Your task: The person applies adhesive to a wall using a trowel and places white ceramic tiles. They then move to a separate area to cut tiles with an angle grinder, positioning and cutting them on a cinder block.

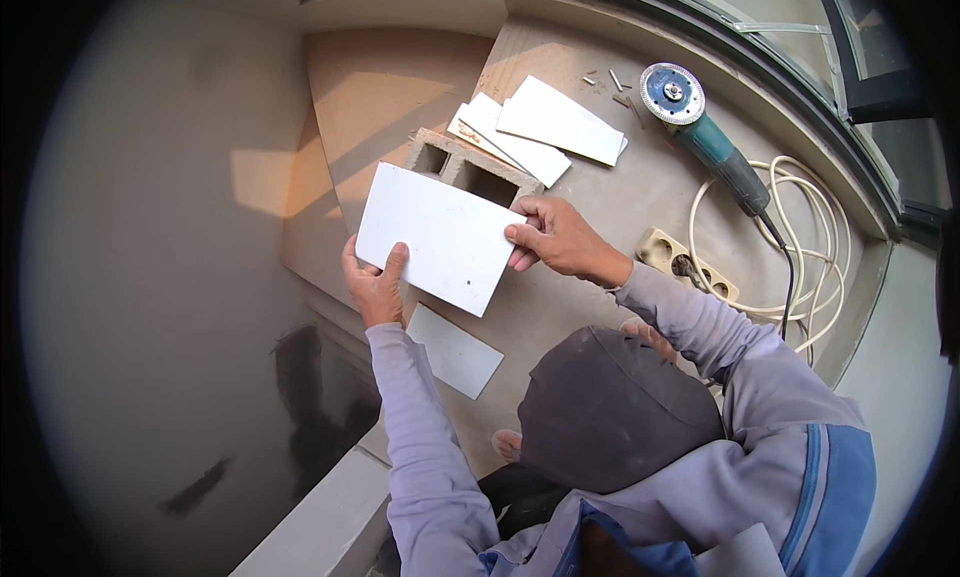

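Observation:
A white rectangular tile (435, 232) with a small dark spot near its lower right corner is held tilted between my two hands. My left hand (376, 285) grips its left side, thumb lying on the white face and fingers underneath. At the opposite end my right hand (560, 239) pinches the upper right corner between thumb and fingers. Just beyond the tile, and partly covered by it, lies a hollow block (462, 167) with open cells. Another tile piece (455, 351), narrower, rests on the floor close to my left wrist.
Several cut white tile pieces (562, 122) lie behind the block. An angle grinder (715, 157) with a toothed-rim disc rests at the far right, small offcuts (618, 81) beside it. A power strip (690, 264) and coiled cream cable (835, 247) lie right. Dark cloth (620, 407) blocks the lower middle.

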The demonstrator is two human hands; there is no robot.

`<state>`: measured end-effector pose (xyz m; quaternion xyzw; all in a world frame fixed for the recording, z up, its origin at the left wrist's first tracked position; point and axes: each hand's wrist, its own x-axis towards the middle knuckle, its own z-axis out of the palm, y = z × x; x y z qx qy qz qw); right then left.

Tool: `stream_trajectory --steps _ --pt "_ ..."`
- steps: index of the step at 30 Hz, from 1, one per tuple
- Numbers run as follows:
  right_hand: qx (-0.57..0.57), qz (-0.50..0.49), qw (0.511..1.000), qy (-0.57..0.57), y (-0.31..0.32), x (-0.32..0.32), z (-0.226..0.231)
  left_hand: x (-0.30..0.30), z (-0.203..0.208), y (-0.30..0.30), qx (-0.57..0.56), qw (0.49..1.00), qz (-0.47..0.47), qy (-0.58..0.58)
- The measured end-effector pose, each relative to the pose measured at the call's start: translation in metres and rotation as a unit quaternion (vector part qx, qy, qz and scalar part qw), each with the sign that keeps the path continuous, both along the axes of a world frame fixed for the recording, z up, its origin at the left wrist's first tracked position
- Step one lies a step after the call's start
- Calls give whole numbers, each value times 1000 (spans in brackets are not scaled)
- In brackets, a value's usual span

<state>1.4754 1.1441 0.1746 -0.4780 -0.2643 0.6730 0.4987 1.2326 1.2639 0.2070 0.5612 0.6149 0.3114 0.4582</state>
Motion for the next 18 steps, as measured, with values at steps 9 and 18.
stream_trajectory --steps 9,18 --pt "63 76 893 -439 52 62 -25 33 -46 78 -36 986 -119 114" --pt "18 193 920 -342 63 92 -34 36 -54 86 21 946 -169 276"
